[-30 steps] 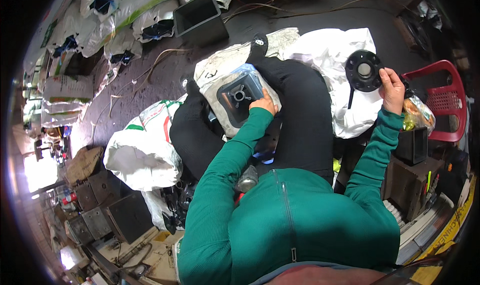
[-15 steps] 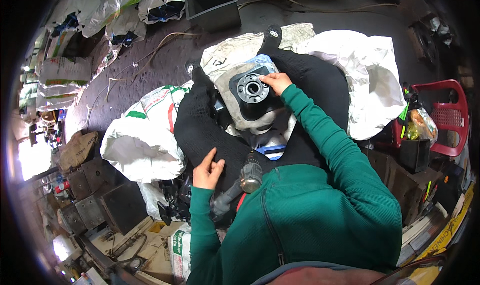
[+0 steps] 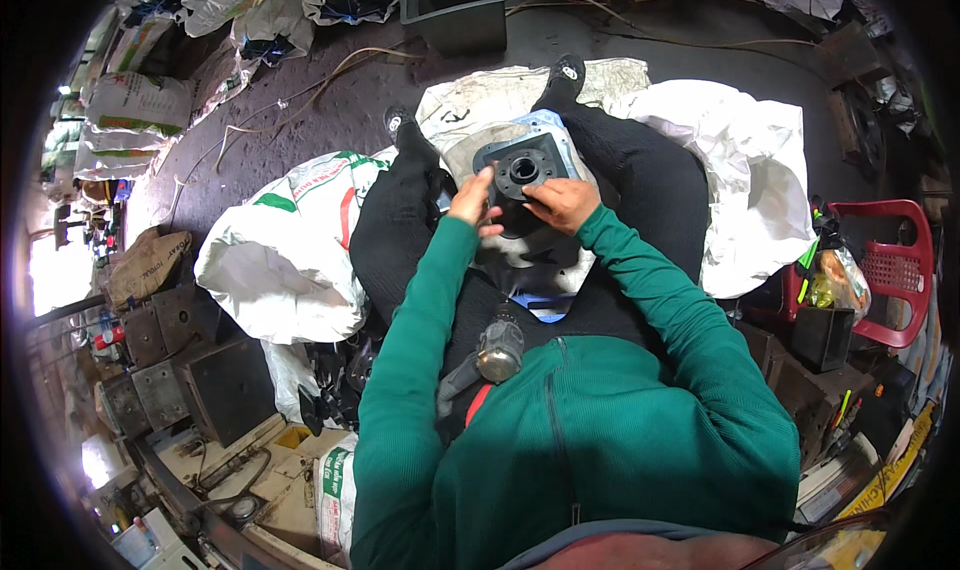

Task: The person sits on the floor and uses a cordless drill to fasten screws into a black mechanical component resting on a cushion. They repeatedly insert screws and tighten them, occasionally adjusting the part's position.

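Green sleeves covered both arms of the person, and the two bare hands met over the lap. A black round disc point(image 3: 541, 170) with a hole in its middle sat on a dark plate point(image 3: 548, 142) between the knees. The right hand point(image 3: 566, 206) had its thumb and fingers pinched together on the near edge of the disc. The left hand point(image 3: 474, 206) was at the disc's left side, its fingers apart, and I cannot tell if they touched the rim. A silver and grey power tool point(image 3: 500, 348) lay on the lap, near the belly.

Lots of things had writing or marks. The big white sack point(image 3: 280, 270) by the left leg had green and red print. Farther left, a brown sack point(image 3: 150, 268) had dark letters. Low down, a small white bag point(image 3: 338, 490) had pale letters on a green patch. At the right, a yellow strip point(image 3: 898, 470) had big dark letters. One black shoe point(image 3: 566, 73) had a round white mark, too small to make out.
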{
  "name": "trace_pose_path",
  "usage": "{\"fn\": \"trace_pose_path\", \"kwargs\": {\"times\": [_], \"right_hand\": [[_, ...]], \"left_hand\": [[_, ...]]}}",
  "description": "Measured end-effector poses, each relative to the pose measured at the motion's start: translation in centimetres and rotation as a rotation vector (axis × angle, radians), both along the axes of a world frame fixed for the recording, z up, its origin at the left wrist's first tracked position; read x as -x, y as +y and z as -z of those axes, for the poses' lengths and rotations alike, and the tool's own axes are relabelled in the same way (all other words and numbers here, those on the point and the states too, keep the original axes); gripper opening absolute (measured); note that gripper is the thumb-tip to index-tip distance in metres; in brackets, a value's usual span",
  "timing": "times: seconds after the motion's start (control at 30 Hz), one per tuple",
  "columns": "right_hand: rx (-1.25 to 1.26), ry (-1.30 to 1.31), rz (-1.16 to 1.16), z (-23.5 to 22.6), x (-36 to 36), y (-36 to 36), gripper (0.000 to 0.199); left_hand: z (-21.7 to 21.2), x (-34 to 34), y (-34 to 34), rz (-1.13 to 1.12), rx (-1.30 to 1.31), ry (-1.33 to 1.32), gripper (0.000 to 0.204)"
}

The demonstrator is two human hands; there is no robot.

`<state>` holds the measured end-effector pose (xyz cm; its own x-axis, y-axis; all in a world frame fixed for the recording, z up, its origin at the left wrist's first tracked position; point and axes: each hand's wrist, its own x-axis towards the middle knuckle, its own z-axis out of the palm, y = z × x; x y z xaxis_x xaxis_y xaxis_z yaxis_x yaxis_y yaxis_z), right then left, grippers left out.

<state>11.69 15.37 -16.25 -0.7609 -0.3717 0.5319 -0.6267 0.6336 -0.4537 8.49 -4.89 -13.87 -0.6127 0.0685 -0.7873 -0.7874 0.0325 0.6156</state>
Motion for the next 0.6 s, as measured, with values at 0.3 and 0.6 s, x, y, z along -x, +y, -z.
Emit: {"fn": "trace_pose_path", "kwargs": {"times": [0.3, 0.6], "right_hand": [[1.053, -1.011, 0.329, 2.4, -2.1, 2.3, 0.020], [2.046, -1.263, -0.043, 0.4, -3.5, 5.0, 0.038]], "left_hand": [[3.9, 1.1, 2.4, 0.094, 0.115, 0.273, 0.056], [-8.8, -6.4, -5.1, 0.910, 0.525, 1.102, 0.058]]}}
